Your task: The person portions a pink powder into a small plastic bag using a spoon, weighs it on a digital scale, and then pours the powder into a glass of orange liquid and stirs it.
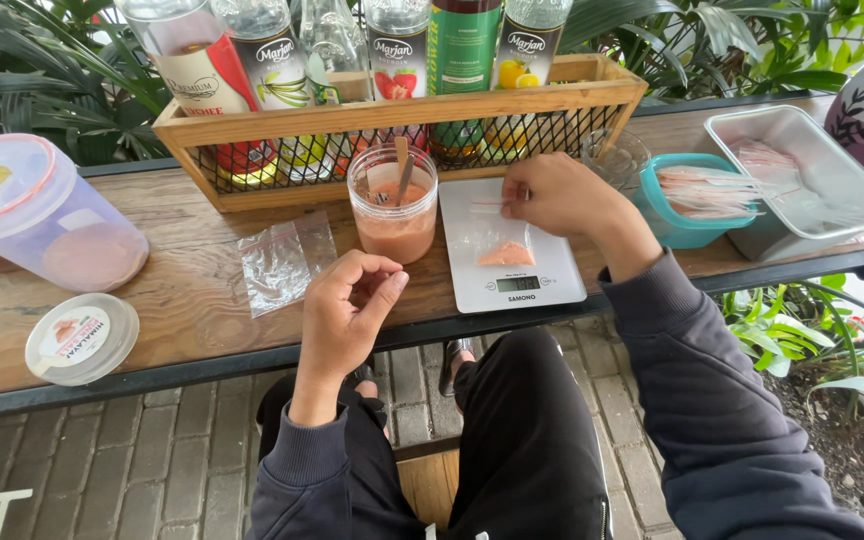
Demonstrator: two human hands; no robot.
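At centre frame, my right hand [552, 195] pinches the small clear zip bag of pink powder [504, 243] flat on the white digital scale [512, 285]; my left hand [345, 310] hangs loosely curled, empty.

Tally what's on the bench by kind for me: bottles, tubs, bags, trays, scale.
Bottles in the wooden crate: 6
Plastic tubs: 3 (large lidded tub, open powder tub, teal tub)
Loose lid: 1
Small plastic bags: 2 (empty bag, filled bag on scale)
Metal tray: 1
Scale: 1
Total: 14
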